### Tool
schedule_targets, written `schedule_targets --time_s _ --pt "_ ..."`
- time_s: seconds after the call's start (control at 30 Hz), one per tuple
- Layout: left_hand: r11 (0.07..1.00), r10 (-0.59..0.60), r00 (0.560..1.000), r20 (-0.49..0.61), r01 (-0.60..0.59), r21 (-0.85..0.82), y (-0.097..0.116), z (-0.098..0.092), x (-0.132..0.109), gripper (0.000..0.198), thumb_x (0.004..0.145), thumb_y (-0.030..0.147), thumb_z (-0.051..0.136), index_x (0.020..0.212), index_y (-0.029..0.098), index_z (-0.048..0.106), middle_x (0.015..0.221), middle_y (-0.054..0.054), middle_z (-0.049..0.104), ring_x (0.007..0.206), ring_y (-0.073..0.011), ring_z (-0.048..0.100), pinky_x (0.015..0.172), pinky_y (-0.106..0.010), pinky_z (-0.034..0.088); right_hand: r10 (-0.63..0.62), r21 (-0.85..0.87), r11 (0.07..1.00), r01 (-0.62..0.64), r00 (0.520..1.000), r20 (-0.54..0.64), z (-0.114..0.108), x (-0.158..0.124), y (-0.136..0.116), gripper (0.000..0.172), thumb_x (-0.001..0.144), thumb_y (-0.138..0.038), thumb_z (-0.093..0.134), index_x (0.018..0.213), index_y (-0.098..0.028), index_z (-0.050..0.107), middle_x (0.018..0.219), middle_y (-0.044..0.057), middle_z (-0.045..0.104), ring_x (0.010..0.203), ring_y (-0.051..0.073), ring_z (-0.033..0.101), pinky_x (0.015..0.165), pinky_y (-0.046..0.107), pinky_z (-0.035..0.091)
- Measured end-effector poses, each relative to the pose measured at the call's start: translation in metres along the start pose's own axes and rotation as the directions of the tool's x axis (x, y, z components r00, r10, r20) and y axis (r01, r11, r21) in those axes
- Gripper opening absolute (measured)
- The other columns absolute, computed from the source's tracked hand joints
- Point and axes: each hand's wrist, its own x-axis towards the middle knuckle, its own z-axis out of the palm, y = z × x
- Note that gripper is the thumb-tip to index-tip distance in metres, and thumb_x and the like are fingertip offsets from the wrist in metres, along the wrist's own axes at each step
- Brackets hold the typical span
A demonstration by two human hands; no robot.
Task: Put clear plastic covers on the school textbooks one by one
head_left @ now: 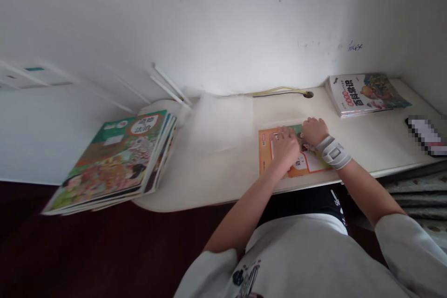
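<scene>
An orange-bordered book with a picture cover lies flat near the front edge of the white desk. Resting on its cover is my left hand, fingers laid out and slightly bent. My right hand, with a pale wristband below it, is curled at the book's far edge. Its fingertips are turned down, and whatever they pinch is hidden. To the left of the book, a whitish see-through sheet appears spread on the desktop, blurred.
A stack of picture-cover books overhangs the desk's left end. More books are piled at the back right, near a phone. A yellow cable runs along the wall to a round hole.
</scene>
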Motion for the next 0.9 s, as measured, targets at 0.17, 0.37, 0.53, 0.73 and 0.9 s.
schedule_targets --time_s 0.17,0.37,0.53,0.73,0.9 --pt "0.995 0.059 0.998 0.009 -0.058 -0.086 0.019 0.017 -0.002 0.061 0.089 0.033 0.034 0.145 0.013 0.021 0.15 -0.014 0.023 0.138 -0.0346 0.013 0.109 -0.056 0.012 -0.06 0.113 0.991 0.068 0.995 -0.074 0.013 -0.008 -0.029 0.047 0.097 -0.029 0.016 0.115 -0.015 0.057 0.117 0.01 0.062 0.108 0.018 0.057 0.092 0.03 0.041" --pt "0.991 0.097 0.995 0.011 -0.096 -0.089 -0.015 0.017 0.0 0.054 0.092 0.036 0.024 0.143 0.02 0.028 0.15 -0.005 0.025 0.139 -0.0294 0.015 0.111 -0.052 0.012 -0.226 0.161 0.958 0.238 0.97 -0.089 0.032 -0.02 -0.006 0.054 0.094 -0.044 0.025 0.132 -0.011 0.045 0.14 0.011 0.044 0.131 0.022 0.036 0.107 0.037 0.027" --pt "0.992 -0.105 0.994 0.003 0.105 -0.074 -0.056 0.014 0.004 0.059 0.092 0.045 0.017 0.143 0.016 0.027 0.151 -0.008 0.023 0.138 -0.0284 0.018 0.11 -0.052 0.015 -0.153 0.067 0.986 0.156 0.987 -0.051 0.038 -0.02 0.024 0.057 0.093 -0.045 0.028 0.136 -0.01 0.04 0.144 0.012 0.037 0.134 0.026 0.031 0.107 0.044 0.024" --pt "0.975 -0.218 0.975 -0.032 0.217 -0.042 -0.077 0.016 0.001 0.059 0.093 0.041 0.014 0.141 0.012 0.029 0.149 -0.012 0.028 0.138 -0.0281 0.019 0.11 -0.054 0.014 -0.051 0.045 0.997 0.055 0.994 -0.095 0.043 -0.021 0.049 0.054 0.092 -0.042 0.03 0.135 -0.01 0.041 0.141 0.014 0.042 0.132 0.024 0.033 0.105 0.043 0.028" --pt "0.943 -0.332 0.94 -0.079 0.33 -0.038 -0.083 0.014 -0.001 0.062 0.092 0.04 0.017 0.134 -0.001 0.038 0.143 -0.023 0.033 0.137 -0.0332 0.019 0.109 -0.055 0.015 0.014 0.058 0.998 -0.008 0.995 -0.099 0.043 -0.021 0.062 0.052 0.092 -0.038 0.03 0.133 -0.01 0.043 0.14 0.013 0.043 0.131 0.024 0.035 0.105 0.042 0.028"
